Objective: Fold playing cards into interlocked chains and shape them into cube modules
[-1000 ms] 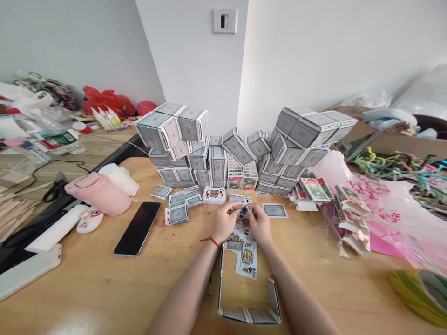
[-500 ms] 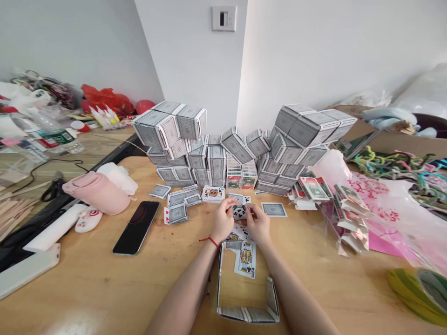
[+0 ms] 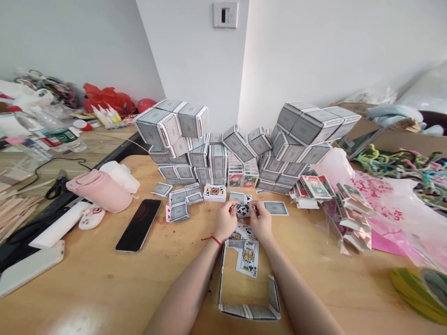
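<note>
Between my two hands a playing card [image 3: 243,211] with black pips is held, its upper edge bent. My left hand [image 3: 226,219] pinches its left end, and my right hand [image 3: 260,220] pinches the right end. Just below the hands lie loose face-up cards [image 3: 240,231], partly hidden. Between my forearms stands a rectangular frame of folded cards [image 3: 248,311], with a king of clubs [image 3: 248,258] lying in its upper part. Beyond the hands is a stack of face-up cards [image 3: 214,192]. A face-down card [image 3: 275,208] rests right of my right hand.
Built-up card blocks [image 3: 190,121] stand at the back, with more blocks [image 3: 310,125] on the right. A phone [image 3: 138,225] and pink pouch-like roll [image 3: 99,190] lie left. Empty card boxes [image 3: 352,214], a plastic bag [image 3: 384,195] and yellow-green tape [image 3: 412,291] are on the right.
Both hands have come slightly lower and nearer, and the card between them now shows more of its face. The whole view has shifted a little.
</note>
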`<state>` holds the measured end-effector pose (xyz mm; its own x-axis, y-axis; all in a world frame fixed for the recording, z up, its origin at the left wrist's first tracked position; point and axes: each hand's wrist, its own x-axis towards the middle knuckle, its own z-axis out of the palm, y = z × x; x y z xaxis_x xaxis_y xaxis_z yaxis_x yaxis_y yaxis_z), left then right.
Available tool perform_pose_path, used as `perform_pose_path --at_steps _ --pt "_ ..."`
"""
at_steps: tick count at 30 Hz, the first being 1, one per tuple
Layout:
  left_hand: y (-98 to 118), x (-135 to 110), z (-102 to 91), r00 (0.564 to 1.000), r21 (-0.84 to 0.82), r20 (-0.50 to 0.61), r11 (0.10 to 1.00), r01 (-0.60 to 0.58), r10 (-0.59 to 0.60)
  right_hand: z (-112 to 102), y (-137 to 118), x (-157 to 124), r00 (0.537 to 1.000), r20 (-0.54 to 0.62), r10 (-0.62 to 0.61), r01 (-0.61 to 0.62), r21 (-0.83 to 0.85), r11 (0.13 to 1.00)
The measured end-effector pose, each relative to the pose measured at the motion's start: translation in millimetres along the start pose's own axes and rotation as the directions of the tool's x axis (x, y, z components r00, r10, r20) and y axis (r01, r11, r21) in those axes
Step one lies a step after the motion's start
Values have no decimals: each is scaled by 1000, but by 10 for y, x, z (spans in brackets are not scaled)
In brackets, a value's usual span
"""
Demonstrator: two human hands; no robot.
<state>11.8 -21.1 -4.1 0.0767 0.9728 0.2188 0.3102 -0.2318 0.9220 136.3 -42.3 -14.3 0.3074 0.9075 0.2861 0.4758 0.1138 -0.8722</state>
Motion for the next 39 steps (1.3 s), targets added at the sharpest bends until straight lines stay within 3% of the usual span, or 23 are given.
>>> perform_pose_path --at_steps 11,14,17,21,26,30,34,39 --pt "-5 8 -9 994 -25 108 999 -30 32 -64 27 62 997 -58 55 -54 18 998" --pt "9 0 -1 992 -203 125 979 4 21 -57 8 72 994 -32 108 -100 198 975" --pt "10 2 21 990 -353 142 933 71 -21 -31 -21 74 977 59 206 -209 465 860" --pt "-20 34 23 994 -307 41 945 111 -103 -15 -47 68 959 169 229 -284 608 741" --pt "-68 68 -36 995 -220 -57 973 67 -81 -1 -61 45 943 275 186 -315 565 763" --pt "-61 56 -79 993 -30 -87 997 -76 73 24 -63 42 985 138 104 -164 563 810" --pt "1 24 -90 945 216 42 921 -326 324 8 -43 39 1000 20 -9 1 391 921" --pt "50 0 -76 913 266 69 874 -406 403 -26 -21 11 997 -16 -79 81 141 987"
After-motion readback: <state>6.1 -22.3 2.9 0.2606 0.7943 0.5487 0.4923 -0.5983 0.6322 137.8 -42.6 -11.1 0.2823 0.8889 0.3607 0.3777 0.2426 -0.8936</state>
